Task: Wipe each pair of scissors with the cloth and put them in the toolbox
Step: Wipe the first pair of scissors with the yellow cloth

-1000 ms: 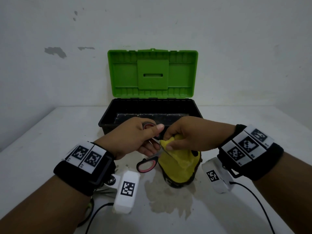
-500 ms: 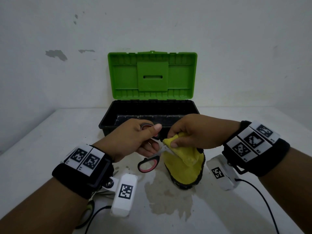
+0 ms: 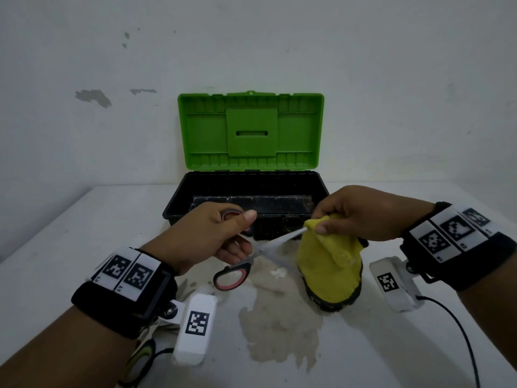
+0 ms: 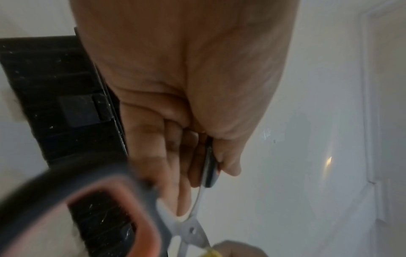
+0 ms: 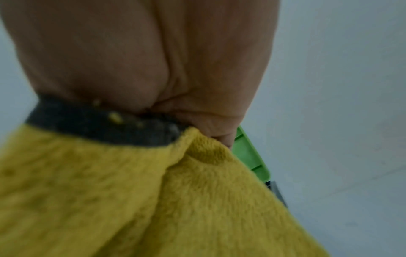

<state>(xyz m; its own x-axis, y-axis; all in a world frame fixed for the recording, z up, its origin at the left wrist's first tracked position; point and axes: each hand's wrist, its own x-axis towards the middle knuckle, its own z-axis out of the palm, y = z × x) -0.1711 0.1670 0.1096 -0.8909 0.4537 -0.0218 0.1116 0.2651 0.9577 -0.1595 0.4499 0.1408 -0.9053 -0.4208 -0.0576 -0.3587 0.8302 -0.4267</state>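
Note:
A pair of scissors (image 3: pixel 260 254) with black and red handles is spread apart in front of the toolbox (image 3: pixel 179 208). My left hand (image 3: pixel 221 233) grips its upper handle loop; the lower loop (image 3: pixel 230 278) hangs free. My right hand (image 3: pixel 344 217) pinches the yellow cloth (image 3: pixel 330 270) with a dark edge around the tip of the upper blade. The other blade runs behind the cloth. In the left wrist view the scissors (image 4: pixel 193 231) pivot and red loop show below my left hand (image 4: pixel 186 165). In the right wrist view the cloth (image 5: pixel 153 200) hangs from my right hand (image 5: pixel 219 135).
The black toolbox stands open against the wall, its green lid (image 3: pixel 251 133) upright; its inside looks dark. A stained patch (image 3: pixel 279 326) marks the white table (image 3: pixel 56 247) below the hands. Another looped handle (image 3: pixel 140 359) peeks out under my left wrist. A cable (image 3: pixel 458 331) trails from my right wrist.
My right hand has slid the cloth outward along the blade to its tip, up and to the right. More bare blade shows. The left hand keeps its hold on the handle.

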